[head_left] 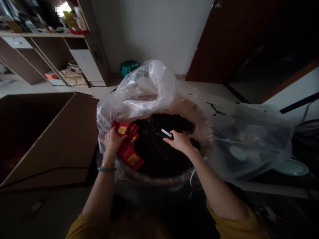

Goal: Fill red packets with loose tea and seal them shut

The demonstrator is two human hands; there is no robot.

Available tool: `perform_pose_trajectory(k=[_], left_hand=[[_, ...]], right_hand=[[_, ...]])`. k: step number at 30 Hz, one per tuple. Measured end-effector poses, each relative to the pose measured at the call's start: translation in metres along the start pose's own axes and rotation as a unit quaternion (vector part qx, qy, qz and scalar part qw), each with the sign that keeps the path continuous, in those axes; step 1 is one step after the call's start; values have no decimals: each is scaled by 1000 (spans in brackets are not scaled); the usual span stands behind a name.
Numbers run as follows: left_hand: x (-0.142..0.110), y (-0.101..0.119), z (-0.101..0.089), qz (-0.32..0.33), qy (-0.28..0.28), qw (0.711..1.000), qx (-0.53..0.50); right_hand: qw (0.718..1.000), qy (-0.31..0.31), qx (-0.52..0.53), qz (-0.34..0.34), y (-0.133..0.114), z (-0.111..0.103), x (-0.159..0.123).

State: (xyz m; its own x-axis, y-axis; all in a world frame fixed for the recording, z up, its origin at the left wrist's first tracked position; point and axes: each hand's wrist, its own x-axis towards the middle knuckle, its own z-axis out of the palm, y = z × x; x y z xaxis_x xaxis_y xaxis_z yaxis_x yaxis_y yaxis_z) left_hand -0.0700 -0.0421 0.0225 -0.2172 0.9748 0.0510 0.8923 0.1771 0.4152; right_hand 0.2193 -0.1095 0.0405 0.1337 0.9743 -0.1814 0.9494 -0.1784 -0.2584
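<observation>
My left hand (pixel 112 142) is closed over the edge of a red packet (pixel 123 128) with a gold square on it. More red packets (pixel 132 156) with gold panels lie in a loose pile by its fingers, at the left side of a round, plastic-lined container (pixel 152 181). Dark, loose, leaf-like material (pixel 159 159) fills much of that container. Over its middle, my right hand (pixel 181 142) pinches a small black object with a white strip (pixel 166 133); I cannot make out its kind.
Clear plastic sheeting (pixel 159 79) bunches up behind the container, and a clear bag (pixel 251 142) spreads to the right. An open cardboard box (pixel 62 142) stands at left. Behind are a shelf unit (pixel 92 63), a green bundle (pixel 129 67) and a brown door (pixel 224 43).
</observation>
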Motion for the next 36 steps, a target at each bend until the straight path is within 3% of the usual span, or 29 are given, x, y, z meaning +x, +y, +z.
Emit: perform_pose_trajectory(k=[4,6,8,11,15,17,19,20,22,24,26,28,31,36], left_hand=[[-6,7,-3,17,35,998,-55],[-13,15,-4,75,53,991,-96],[-23,26,-2,173,53,974,-139],[-43,47,4,304,5,942,-142],[-67,66,19,389,-28,908,-155],[-76,68,28,328,16,915,-236],[-82,68,37,217,36,904,-368],[-85,67,40,164,11,881,-444],[-88,66,44,81,-91,816,-564],[-88,66,44,45,-169,776,-606],[-87,66,41,64,-183,788,-585],[-86,65,38,107,-164,818,-542],[-88,63,34,151,-146,856,-472],[-94,60,34,168,-134,880,-424]], right_hand=[[1000,5,-1,-8,1,2,0],[1000,16,-4,-19,3,4,1],[997,55,16,-48,4,6,2],[975,113,149,-120,1,5,3],[919,82,338,-185,-8,4,-1],[905,82,379,-172,-12,6,-4],[895,88,415,-140,-16,9,-6],[888,84,433,-128,-18,12,-6],[880,54,455,-129,-22,18,-8],[882,15,446,-152,-26,24,-10],[894,29,407,-183,-29,29,-12],[903,118,347,-223,-30,29,-14],[891,255,232,-297,-29,24,-17],[872,312,123,-355,-29,17,-21]])
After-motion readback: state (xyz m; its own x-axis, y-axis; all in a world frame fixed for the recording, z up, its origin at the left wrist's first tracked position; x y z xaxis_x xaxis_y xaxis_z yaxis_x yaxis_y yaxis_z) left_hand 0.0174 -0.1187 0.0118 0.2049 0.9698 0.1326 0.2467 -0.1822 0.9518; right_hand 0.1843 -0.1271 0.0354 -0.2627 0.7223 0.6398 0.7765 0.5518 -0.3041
